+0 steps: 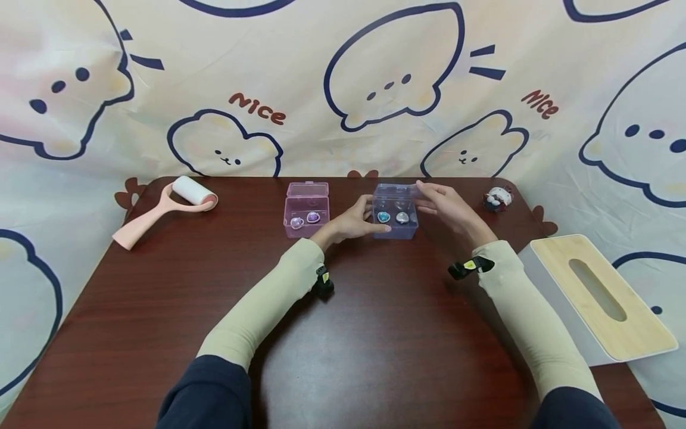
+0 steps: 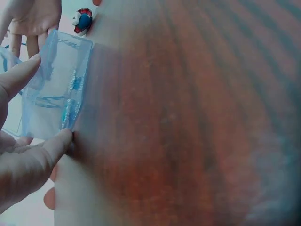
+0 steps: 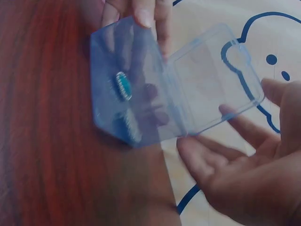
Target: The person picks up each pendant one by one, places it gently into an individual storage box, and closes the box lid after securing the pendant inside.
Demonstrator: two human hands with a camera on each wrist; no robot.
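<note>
A translucent blue plastic box (image 1: 395, 229) stands near the table's back edge with its lid (image 3: 207, 80) up. Inside lie a teal gem piece (image 1: 383, 217) and a silvery one (image 1: 402, 218). My left hand (image 1: 351, 221) grips the box from the left, thumb at the front corner. On the other side, my right hand (image 1: 449, 208) touches the raised lid with loosely extended fingers; its fingers (image 3: 244, 127) show by the lid's edge in the right wrist view. Left of these, a pink translucent box (image 1: 306, 231) stands open, holding two purple gem pieces (image 1: 305, 220).
A pink-handled lint roller (image 1: 161, 208) lies at the back left. Near the back right corner sits a small red-and-white figurine (image 1: 498, 199). A tissue box (image 1: 600, 298) with a wooden top stands at the right edge. Behind the table hangs a printed cloth (image 1: 305, 59).
</note>
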